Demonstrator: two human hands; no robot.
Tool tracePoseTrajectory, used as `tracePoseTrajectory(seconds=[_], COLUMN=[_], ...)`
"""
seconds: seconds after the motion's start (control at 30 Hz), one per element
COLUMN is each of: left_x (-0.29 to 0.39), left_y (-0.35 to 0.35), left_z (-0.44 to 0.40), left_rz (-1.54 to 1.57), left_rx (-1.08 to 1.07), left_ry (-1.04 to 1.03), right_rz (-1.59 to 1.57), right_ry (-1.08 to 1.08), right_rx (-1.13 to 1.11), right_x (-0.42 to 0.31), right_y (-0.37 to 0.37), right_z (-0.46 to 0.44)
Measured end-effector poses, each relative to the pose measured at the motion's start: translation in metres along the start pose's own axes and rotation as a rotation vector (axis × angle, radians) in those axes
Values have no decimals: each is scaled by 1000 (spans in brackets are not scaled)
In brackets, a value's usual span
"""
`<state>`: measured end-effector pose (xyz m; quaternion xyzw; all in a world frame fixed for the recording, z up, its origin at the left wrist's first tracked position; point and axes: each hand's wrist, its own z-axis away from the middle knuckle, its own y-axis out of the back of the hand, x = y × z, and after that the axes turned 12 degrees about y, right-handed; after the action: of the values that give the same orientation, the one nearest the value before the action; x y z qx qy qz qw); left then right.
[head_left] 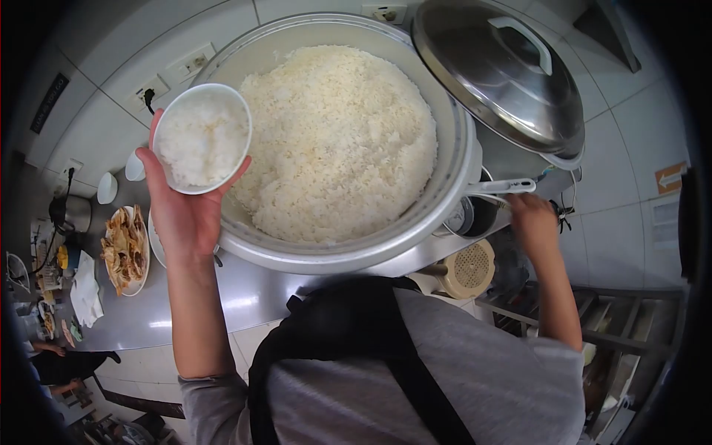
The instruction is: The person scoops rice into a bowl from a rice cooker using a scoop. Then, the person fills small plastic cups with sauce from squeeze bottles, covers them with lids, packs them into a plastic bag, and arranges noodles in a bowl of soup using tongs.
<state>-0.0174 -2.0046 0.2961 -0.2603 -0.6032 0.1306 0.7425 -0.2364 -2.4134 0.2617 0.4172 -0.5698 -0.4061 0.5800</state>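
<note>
White bowl [209,93] of rice [196,148] in wide-curled left grip [189,215]

White bowl [208,94] | rice [202,148] inside | at left of rice-filled pot [326,264]

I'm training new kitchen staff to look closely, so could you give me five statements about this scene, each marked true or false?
1. The left hand holds a white bowl with rice in it. True.
2. The metal lid fully covers the large pot. False: it is off to one side, and the heap of rice inside is exposed.
3. The right hand is buried in the rice. False: it is outside the pot, near a white handle.
4. Browned food lies on a plate. True.
5. The lid has no handle. False: a curved handle shows on its top.
</note>
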Motion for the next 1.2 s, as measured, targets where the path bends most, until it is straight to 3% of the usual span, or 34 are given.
tracePoseTrajectory(seconds=[0.07, 0.17, 0.23, 0.3, 0.37, 0.43, 0.5, 0.6, 0.73, 1.07, 1.17, 1.2], left_x=[0, -1, -1, -3, -8, -12, -11, -8, -7, -9, -8, -7], left_y=[3, 8, 8, 4, -1, -7, -9, -9, -8, -6, -5, -5], left_z=[0, -4, -8, -10, -13, -18, -20, -17, -14, -15, -14, -15], left_rz=[35, 64, 75, 43, 81, 82, 83, 24, 85, 83, 134, 134], left_rx=[-17, -53, -64, -56, -70, -110, -137, -124, -192, -267, -241, -235], left_ry=[9, 26, 34, 4, 14, 37, 55, 74, 59, 82, 81, 76], right_rz=[-25, 25, 56, 104, 6, 0, 20, 189, 306, 159, 99, 134], right_ry=[-61, -66, -264, -291, -119, 194, 370, 431, 596, 600, 694, 580], right_rx=[61, -140, -182, 98, 353, 384, 228, 12, -201, -208, -190, -210], right_x=[-4, 8, 19, 12, -21, -46, -74, -112, -156, -137, -129, -129], right_y=[17, 24, 42, 94, 130, 123, 102, 74, 68, 100, 114, 118], right_z=[16, 30, 26, -3, -48, -94, -140, -189, -192, -158, -164, -173])
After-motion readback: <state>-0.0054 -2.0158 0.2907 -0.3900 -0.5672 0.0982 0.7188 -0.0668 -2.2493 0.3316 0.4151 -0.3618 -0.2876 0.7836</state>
